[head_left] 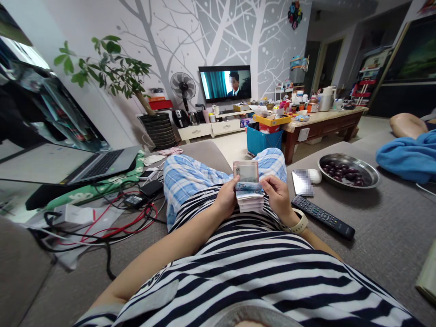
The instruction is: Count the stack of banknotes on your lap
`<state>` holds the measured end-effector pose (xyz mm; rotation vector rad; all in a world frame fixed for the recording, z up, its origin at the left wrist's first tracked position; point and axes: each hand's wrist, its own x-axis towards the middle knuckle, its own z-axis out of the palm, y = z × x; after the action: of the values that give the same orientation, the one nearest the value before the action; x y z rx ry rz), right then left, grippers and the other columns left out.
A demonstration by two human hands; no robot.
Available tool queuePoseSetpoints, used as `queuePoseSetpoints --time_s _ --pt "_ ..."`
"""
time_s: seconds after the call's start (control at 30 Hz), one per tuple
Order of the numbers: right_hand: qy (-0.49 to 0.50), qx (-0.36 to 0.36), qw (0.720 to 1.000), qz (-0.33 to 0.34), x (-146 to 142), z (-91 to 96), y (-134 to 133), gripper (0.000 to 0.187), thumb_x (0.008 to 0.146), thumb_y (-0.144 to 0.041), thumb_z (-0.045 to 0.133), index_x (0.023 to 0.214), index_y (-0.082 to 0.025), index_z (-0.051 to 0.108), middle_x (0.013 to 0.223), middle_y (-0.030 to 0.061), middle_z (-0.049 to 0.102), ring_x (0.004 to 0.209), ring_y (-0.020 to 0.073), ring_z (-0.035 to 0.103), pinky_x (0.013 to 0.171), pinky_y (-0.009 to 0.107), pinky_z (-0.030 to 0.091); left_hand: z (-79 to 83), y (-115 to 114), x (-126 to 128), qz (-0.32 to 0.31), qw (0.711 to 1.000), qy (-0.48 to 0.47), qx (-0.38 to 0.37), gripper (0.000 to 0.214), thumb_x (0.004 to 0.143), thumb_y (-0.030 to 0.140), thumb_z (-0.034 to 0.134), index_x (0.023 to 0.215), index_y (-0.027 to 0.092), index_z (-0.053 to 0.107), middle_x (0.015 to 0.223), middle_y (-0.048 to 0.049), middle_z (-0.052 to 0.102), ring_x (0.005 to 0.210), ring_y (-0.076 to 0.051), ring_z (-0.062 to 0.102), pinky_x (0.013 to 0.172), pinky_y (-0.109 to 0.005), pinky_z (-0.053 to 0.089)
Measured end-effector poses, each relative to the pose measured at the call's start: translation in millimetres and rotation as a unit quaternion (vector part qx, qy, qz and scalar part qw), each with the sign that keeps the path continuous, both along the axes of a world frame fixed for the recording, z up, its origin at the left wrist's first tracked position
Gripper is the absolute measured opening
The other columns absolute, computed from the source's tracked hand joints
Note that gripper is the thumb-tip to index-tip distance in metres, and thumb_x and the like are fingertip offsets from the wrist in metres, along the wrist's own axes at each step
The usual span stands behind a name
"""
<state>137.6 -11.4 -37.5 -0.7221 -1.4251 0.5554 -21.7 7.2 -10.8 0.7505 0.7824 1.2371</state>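
Observation:
A stack of banknotes [250, 198] is in front of my belly, above my lap. The notes are fanned lengthwise, with a greyish-pink one at the top, a blue one below it and paler edges at the bottom. My left hand [226, 197] grips the stack from its left side, thumb on top. On the right side, my right hand [277, 195] pinches the edge of the blue note between thumb and fingers. A pale watch [300, 222] is on my right wrist. My fingers behind the notes are hidden.
To my right on the sofa lie a black remote control [323, 217], a phone [302, 182], a white mouse [314, 176] and a metal bowl [376, 179] of dark round fruit. Left are an open laptop [112, 165] and tangled cables [119, 227]. A cluttered table [289, 141] stands ahead.

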Motion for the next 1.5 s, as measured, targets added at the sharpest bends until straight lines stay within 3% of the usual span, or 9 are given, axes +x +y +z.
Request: queuePoseSetpoints --time_s 0.13,0.3,0.67,0.93,1.27,1.5 --pt "0.007 0.001 1.000 0.029 -1.1 2.1 -1.7 0.040 0.096 -0.049 0.054 0.069 -0.021 0.065 0.070 0.0027 0.065 0.064 0.0170 0.054 0.064 0.031 0.044 0.8 0.3 0.4 0.009 1.000 0.005 0.001 0.022 0.089 0.028 0.061 0.094 0.010 0.073 0.087 -0.0118 0.079 0.094 -0.030 0.075 0.090 -0.043 0.058" --pt "0.010 0.008 0.999 0.040 -1.6 3.3 -2.8 0.039 0.096 -0.047 0.057 0.068 -0.021 0.065 0.068 0.0027 0.066 0.066 0.0179 0.058 0.066 0.032 0.045 3.2 -0.8 1.8 0.016 1.000 0.013 0.006 0.024 0.092 0.026 0.056 0.089 0.010 0.074 0.083 -0.0117 0.079 0.096 -0.029 0.075 0.092 -0.042 0.058" --pt "0.026 -0.026 0.999 -0.003 -2.2 -0.1 0.4 0.024 0.087 -0.039 0.069 0.073 -0.021 0.061 0.064 -0.0021 0.057 0.061 0.0146 0.049 0.060 0.029 0.039 7.3 -2.9 0.9 0.015 1.000 0.020 0.010 0.021 0.090 0.024 0.059 0.088 0.010 0.074 0.084 -0.0118 0.079 0.094 -0.029 0.075 0.093 -0.042 0.057" --pt "0.054 -0.068 0.996 -0.012 -3.0 -0.4 5.2 0.023 0.084 -0.041 0.071 0.080 -0.021 0.059 0.068 -0.0026 0.056 0.062 0.0144 0.049 0.059 0.029 0.039 6.5 -6.1 -2.8 -0.016 0.998 0.036 0.055 0.020 0.073 0.024 0.077 0.086 0.009 0.075 0.085 -0.0140 0.079 0.091 -0.030 0.074 0.091 -0.040 0.055" --pt "0.077 -0.084 0.993 -0.012 -2.5 -5.5 11.7 0.026 0.085 -0.044 0.069 0.096 -0.023 0.057 0.063 -0.0053 0.054 0.061 0.0164 0.053 0.061 0.030 0.040 6.0 -7.1 -2.3 -0.013 0.997 0.048 0.054 0.026 0.071 0.025 0.078 0.091 0.010 0.075 0.086 -0.0124 0.079 0.090 -0.030 0.074 0.087 -0.039 0.056" --pt "0.005 -0.087 0.996 -0.027 0.5 -2.6 8.5 0.028 0.088 -0.044 0.063 0.074 -0.021 0.058 0.066 -0.0022 0.055 0.063 0.0159 0.049 0.063 0.030 0.039 4.0 -5.5 -1.1 -0.007 0.998 0.041 0.054 0.022 0.072 0.021 0.076 0.090 0.009 0.075 0.083 -0.0116 0.079 0.082 -0.027 0.075 0.086 -0.038 0.057"
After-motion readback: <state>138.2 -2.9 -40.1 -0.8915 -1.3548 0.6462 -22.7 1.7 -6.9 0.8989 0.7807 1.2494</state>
